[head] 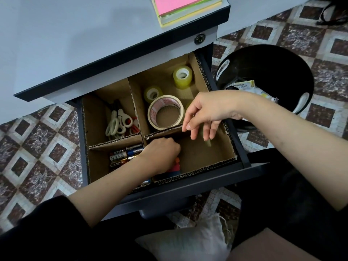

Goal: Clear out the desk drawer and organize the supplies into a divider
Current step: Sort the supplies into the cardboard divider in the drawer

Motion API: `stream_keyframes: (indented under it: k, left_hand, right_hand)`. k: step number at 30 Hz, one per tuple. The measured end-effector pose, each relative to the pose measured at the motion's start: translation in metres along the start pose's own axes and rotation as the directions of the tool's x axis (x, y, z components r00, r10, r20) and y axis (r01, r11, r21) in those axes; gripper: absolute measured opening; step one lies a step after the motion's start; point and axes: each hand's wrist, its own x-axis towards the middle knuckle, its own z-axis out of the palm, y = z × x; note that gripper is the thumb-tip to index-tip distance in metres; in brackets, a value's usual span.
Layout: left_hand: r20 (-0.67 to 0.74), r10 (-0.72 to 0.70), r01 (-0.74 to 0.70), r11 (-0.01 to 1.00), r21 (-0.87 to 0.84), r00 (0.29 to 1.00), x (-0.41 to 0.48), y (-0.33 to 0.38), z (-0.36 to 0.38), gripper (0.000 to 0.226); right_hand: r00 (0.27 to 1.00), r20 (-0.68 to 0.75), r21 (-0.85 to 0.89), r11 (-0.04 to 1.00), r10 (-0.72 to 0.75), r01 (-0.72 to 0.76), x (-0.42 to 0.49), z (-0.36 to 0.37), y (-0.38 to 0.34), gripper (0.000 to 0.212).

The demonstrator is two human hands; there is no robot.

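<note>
The open desk drawer [243,147] holds a cardboard divider [135,102] with four compartments. Scissors [117,123] lie in the far left one. Tape rolls fill the far right one: a wide beige roll [165,112] and two yellowish rolls [182,77]. Batteries [122,155] lie in the near left compartment. My left hand [162,149] reaches into the near right compartment, fingers curled down over small orange and pink items [176,165]; what it grips is hidden. My right hand [207,112] hovers over the divider wall, fingers spread, holding nothing.
A stack of coloured paper [186,8] lies on the desk top [75,44]. A black waste bin [267,72] with rubbish stands to the right on the tiled floor. A white cushion [192,240] lies below the drawer front.
</note>
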Motion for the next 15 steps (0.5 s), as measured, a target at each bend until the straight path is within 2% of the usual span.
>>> stream_keyframes:
  k: [10, 13, 15]
  left_hand:
    - [0.051, -0.016, 0.021, 0.995, -0.099, 0.999, -0.004, -0.002, -0.005, 0.021]
    - [-0.071, 0.027, -0.044, 0.965, -0.257, 0.997, -0.015, -0.011, -0.011, 0.02]
    - [-0.257, 0.024, -0.129, 0.908, -0.4, 0.966, -0.029, -0.021, -0.013, 0.012]
  right_hand:
    - [0.999, 0.029, -0.048, 0.999, 0.017, -0.016, -0.003, 0.0, 0.001, 0.012]
    - [0.991, 0.12, -0.126, 0.991, 0.056, -0.041, -0.002, 0.007, 0.004, 0.011]
    - [0.978, 0.178, -0.206, 0.976, 0.106, -0.069, 0.001, 0.02, 0.007, 0.012]
